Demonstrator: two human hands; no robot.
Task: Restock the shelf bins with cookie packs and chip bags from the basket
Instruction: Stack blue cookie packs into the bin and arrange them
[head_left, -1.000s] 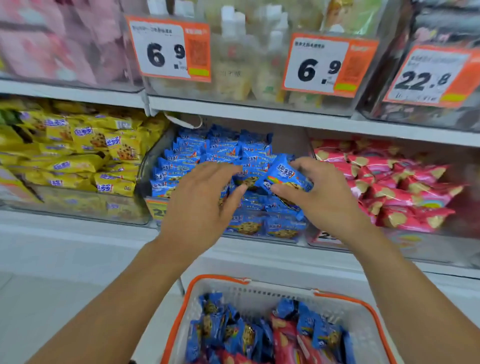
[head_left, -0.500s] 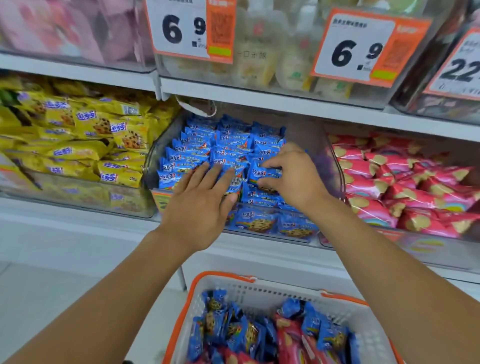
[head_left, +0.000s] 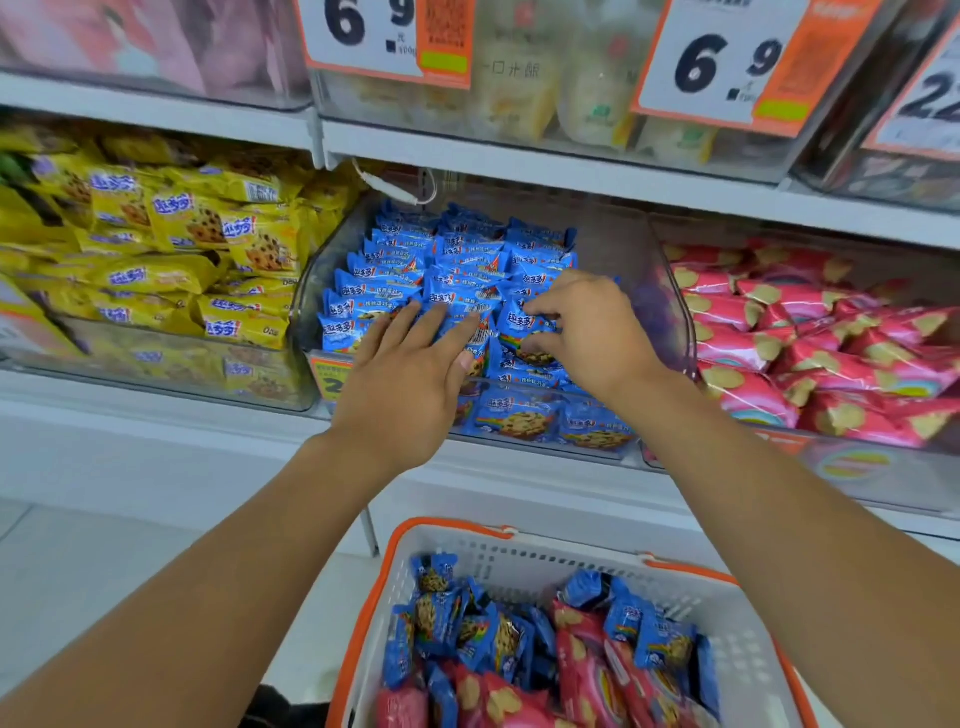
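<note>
A clear shelf bin in the middle holds rows of blue cookie packs. My left hand lies flat with straight fingers on the front packs. My right hand reaches into the bin's right side, thumb and fingers pinching a blue cookie pack at the front row. Below stands a white basket with an orange rim, holding several blue cookie packs and pink chip bags.
To the left is a bin of yellow cookie packs; a bin of pink chip bags stands to the right. The upper shelf carries bins with orange price tags. White floor lies lower left.
My right hand carried the blue pack from above the bin's front down into the front row. My left hand flattened onto the packs. The view moved closer to the shelf.
</note>
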